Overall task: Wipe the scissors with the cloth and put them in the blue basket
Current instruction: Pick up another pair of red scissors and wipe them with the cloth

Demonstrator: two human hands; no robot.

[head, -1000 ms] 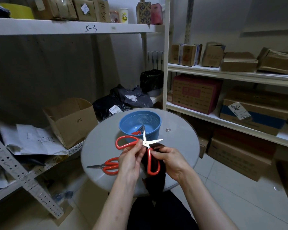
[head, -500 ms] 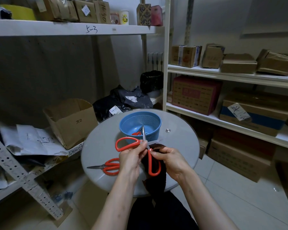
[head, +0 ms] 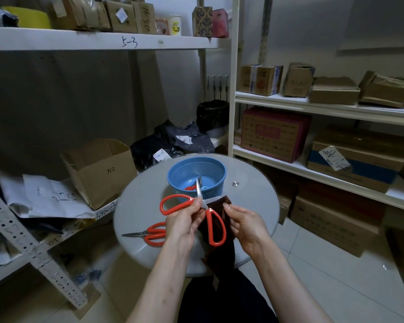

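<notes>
Red-handled scissors (head: 214, 227) are held spread wide above the round table, one blade pointing up toward the blue basket (head: 196, 167). My left hand (head: 184, 221) grips them near the pivot. My right hand (head: 244, 223) holds a dark brown cloth (head: 222, 252) that covers the other blade and hangs down over the table edge. A second pair of red-handled scissors (head: 149, 234) lies shut on the table to the left. The basket holds other scissors with red handles, partly hidden by the raised blade.
The round grey glass table (head: 254, 206) stands between white shelf units. An open cardboard box (head: 98, 171) sits on the left shelf beside papers. Black bags (head: 173, 143) lie behind the basket. Stacked cartons fill the right shelves (head: 336, 178).
The right-pointing blade, bare a second ago, is now covered by the cloth in my right hand. The scissors stay spread in my left hand at the same place.
</notes>
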